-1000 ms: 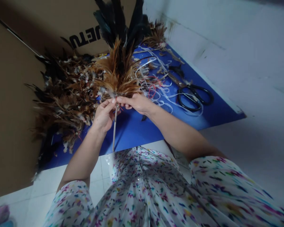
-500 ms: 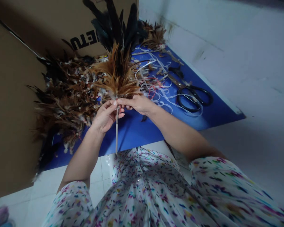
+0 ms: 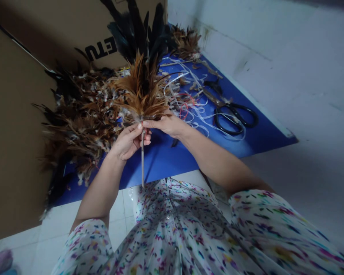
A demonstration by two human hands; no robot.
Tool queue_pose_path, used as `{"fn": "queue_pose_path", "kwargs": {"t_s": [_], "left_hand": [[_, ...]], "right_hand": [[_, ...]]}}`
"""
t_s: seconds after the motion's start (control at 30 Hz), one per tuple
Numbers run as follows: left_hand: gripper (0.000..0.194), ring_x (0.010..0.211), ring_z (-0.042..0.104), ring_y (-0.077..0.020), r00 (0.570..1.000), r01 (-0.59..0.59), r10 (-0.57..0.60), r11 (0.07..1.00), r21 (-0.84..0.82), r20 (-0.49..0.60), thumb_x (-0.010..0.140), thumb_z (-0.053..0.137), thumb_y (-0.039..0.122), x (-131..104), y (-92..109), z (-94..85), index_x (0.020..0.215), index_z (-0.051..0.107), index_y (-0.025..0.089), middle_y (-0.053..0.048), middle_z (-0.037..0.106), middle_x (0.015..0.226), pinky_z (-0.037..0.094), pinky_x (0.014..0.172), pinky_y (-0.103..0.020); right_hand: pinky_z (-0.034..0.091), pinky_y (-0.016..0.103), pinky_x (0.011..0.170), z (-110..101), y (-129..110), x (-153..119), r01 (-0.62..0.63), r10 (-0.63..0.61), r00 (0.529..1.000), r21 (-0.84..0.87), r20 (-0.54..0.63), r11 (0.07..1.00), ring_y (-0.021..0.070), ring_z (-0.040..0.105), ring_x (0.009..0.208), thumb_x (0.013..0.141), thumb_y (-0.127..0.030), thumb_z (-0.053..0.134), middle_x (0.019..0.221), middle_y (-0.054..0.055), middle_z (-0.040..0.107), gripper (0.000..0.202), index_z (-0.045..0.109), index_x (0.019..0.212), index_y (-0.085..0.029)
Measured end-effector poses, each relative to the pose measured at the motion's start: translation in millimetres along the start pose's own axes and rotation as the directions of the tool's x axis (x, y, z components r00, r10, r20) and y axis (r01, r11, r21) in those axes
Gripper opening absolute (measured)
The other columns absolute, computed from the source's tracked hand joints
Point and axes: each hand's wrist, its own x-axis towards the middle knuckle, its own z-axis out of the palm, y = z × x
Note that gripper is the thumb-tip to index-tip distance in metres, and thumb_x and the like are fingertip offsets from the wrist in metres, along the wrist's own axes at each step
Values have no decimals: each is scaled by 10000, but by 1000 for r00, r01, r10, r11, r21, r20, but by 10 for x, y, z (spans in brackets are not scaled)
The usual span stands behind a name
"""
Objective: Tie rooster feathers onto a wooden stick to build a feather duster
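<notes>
Both hands meet at the neck of a feather duster (image 3: pixel 142 88), where the feathers join a thin stick handle (image 3: pixel 143 164). Brown feathers fan out around the neck, and long black ones rise above them. My left hand (image 3: pixel 129 139) is closed round the neck from the left, thumb pressed on it. From the right, my right hand (image 3: pixel 169 124) pinches the same spot, its thumb tip close to the other thumb. A bit of red string shows at the fingers; its ends are hidden. The handle hangs down towards the table's front edge.
A heap of loose feathers (image 3: pixel 86 118) covers the left of the blue table (image 3: pixel 172 164). White plastic strips (image 3: pixel 199 110) and black-handled scissors (image 3: pixel 232 114) lie on the right. Another feather bundle (image 3: pixel 187 42) sits at the back by the wall. Cardboard (image 3: pixel 17 133) stands left and behind.
The handle's lower end has swung slightly to the right, and the feather head has shifted a little. Both hands keep their hold at the neck.
</notes>
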Motion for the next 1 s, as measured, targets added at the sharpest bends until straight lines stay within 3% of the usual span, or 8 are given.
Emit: {"fn": "queue_pose_path", "kwargs": {"t_s": [0.1, 0.23, 0.57, 0.77, 0.9, 1.0], "left_hand": [[348, 521, 597, -84, 998, -6, 6, 1000, -7, 57, 663, 879, 362, -10, 7, 5, 792, 692, 99, -52, 679, 729, 533, 462, -186], [360, 448, 509, -59, 997, 7, -5, 1000, -24, 75, 625, 901, 352, -28, 24, 28, 753, 676, 102, -14, 628, 644, 452, 405, -182], [377, 424, 398, -10, 988, -126, 130, 991, 55, -84, 654, 879, 381, -43, 24, 131, 639, 634, 94, 16, 537, 594, 301, 369, -142], [419, 429, 368, -19, 957, -207, 239, 960, 190, -162, 636, 872, 445, 19, 16, 125, 609, 613, 117, 21, 514, 577, 252, 364, -152], [431, 412, 356, -53, 895, -315, 415, 847, 429, -161, 717, 789, 527, 75, -7, 54, 617, 613, 146, 30, 473, 532, 239, 368, -203], [432, 446, 398, -86, 818, -342, 567, 614, 711, -96, 847, 659, 528, 72, -1, 23, 620, 610, 165, 29, 445, 495, 311, 447, -235]], "right_hand": [[519, 291, 726, -4, -6, 0, -33, 34, 999, -31, 33, 999, 123, 602, 674, 719, -537, 786, 704, 3, 676, 389, 661, 723, -169], [511, 288, 781, -9, 1, 7, -38, 38, 999, -46, -12, 998, 135, 619, 762, 657, -528, 829, 721, 5, 684, 410, 662, 741, -164], [332, 216, 545, -15, 20, -13, -128, 125, 990, -41, -64, 991, 114, 553, 705, 701, -528, 787, 734, 10, 653, 412, 662, 819, -154], [305, 205, 517, -21, 45, 25, -169, 174, 971, 44, -163, 985, 91, 499, 664, 621, -433, 860, 725, -12, 606, 417, 625, 821, -152], [286, 205, 473, 14, -14, 41, -131, 149, 980, 140, -133, 981, 71, 453, 597, 557, -387, 904, 665, -33, 550, 454, 583, 765, -143], [283, 206, 461, 48, -43, 49, -126, 150, 983, 208, -104, 970, 62, 425, 574, 552, -370, 921, 642, -44, 520, 452, 575, 736, -145]]}}
